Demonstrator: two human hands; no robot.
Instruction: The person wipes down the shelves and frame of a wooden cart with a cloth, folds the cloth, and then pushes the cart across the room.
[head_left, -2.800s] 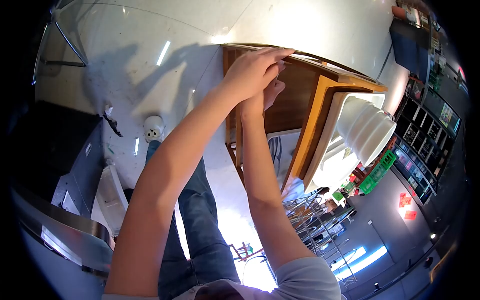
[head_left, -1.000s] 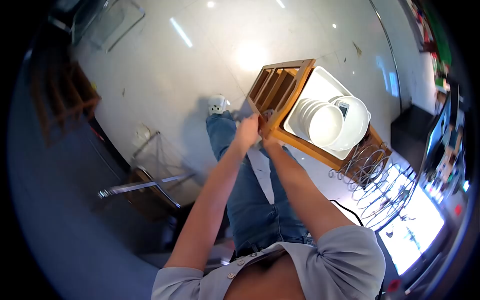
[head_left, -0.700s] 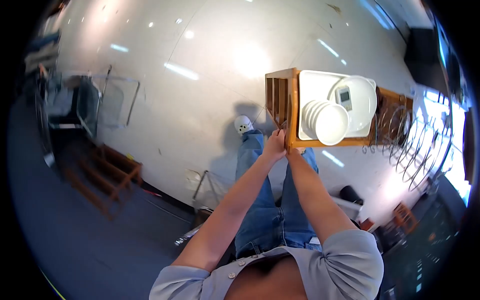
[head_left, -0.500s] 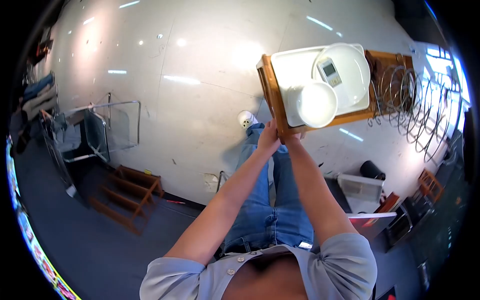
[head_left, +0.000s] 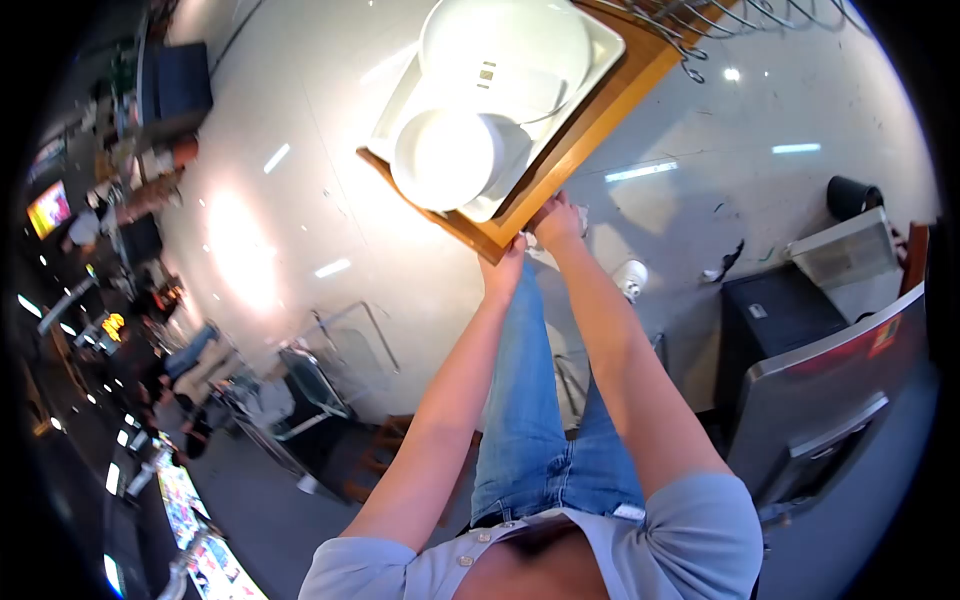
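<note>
A wooden stand (head_left: 575, 155) reaches from the middle to the upper right. On its top lies a white tray (head_left: 601, 50) with a stack of white bowls (head_left: 445, 158) and a large round white container (head_left: 505, 40). My left hand (head_left: 505, 268) grips the stand's near corner, its fingertips partly hidden beneath the edge. Close beside it, my right hand (head_left: 556, 220) is closed on the stand's near side, and its fingers are partly covered by the wood.
Curled metal wire racks (head_left: 690, 35) stand at the top right. To the right are a black cabinet (head_left: 775, 315), a white bin (head_left: 845, 250) and a large metal-framed panel (head_left: 830, 390). Metal-framed chairs (head_left: 310, 385) and a wooden rack (head_left: 390, 455) are at lower left.
The view has swung round; the stand with its tray and bowls now lies higher and slants up to the right. Both hands have stayed on its near end. The black cabinet has come into view.
</note>
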